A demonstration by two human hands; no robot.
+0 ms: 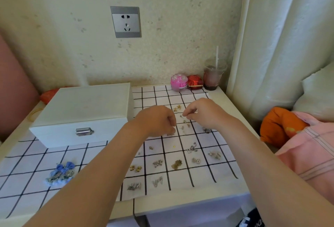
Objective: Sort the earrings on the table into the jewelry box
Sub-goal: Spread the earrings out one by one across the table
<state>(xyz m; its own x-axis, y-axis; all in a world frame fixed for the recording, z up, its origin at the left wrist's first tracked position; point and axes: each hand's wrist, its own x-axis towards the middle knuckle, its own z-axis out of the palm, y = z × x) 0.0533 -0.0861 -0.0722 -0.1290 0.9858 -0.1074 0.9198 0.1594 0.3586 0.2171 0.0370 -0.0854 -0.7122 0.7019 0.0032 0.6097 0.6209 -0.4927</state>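
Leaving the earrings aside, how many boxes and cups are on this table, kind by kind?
White jewelry box, lid shut: 1
Small trinket cases, a pink case and a red case: 2
Plastic cup with a straw: 1
Total: 4

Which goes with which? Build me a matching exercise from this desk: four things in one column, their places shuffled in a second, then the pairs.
Things
1. jewelry box
2. blue bow earrings
3. drink cup
4. pink tin

Places
A. back right corner, by the curtain
B. near left, on the checked cloth
C. against the wall, just left of the red box
D. back left, lid shut

Pairs: 1-D, 2-B, 3-A, 4-C
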